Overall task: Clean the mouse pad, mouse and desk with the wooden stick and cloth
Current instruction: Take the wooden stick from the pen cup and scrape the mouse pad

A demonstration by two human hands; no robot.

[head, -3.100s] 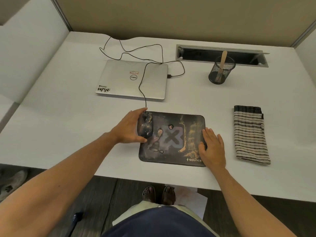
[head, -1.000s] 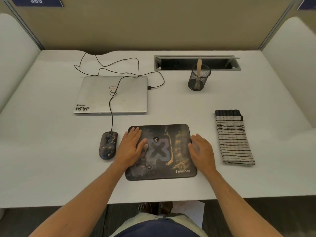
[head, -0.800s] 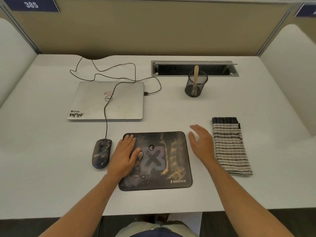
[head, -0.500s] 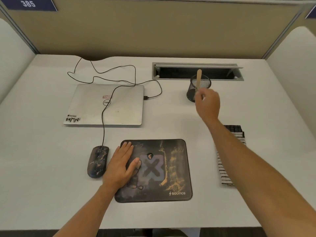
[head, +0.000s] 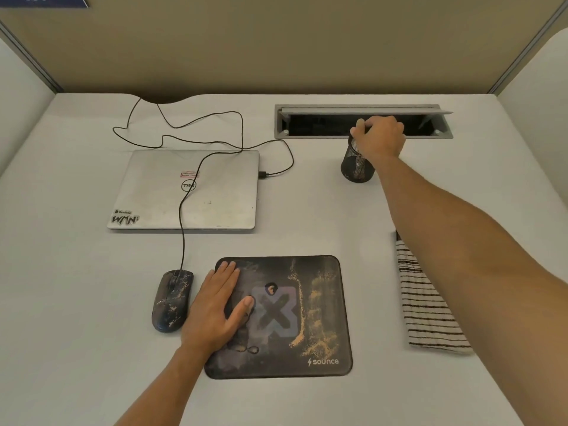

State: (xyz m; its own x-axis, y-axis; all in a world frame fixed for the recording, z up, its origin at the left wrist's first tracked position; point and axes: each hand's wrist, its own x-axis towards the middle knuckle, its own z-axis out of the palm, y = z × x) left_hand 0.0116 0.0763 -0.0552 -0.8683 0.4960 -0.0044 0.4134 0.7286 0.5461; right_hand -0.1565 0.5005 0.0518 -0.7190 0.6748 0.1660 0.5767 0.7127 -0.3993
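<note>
Wooden stick (head: 357, 162) in mesh cup, right hand (head: 380, 137) now curled over its top, left hand (head: 215, 309) flat on mouse pad (head: 307, 318)

Stained mouse pad (head: 295, 318) flat; mouse (head: 172, 301) beside; striped cloth (head: 425, 305) right.

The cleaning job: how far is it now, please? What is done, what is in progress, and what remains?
Done: the mouse lies on the desk beside the mouse pad, not on it. In hand: the left hand rests flat on the pad; the right hand grips at the mesh cup that holds the wooden stick. Left: all cleaning; the pad looks soiled, and the striped cloth lies folded.
</note>
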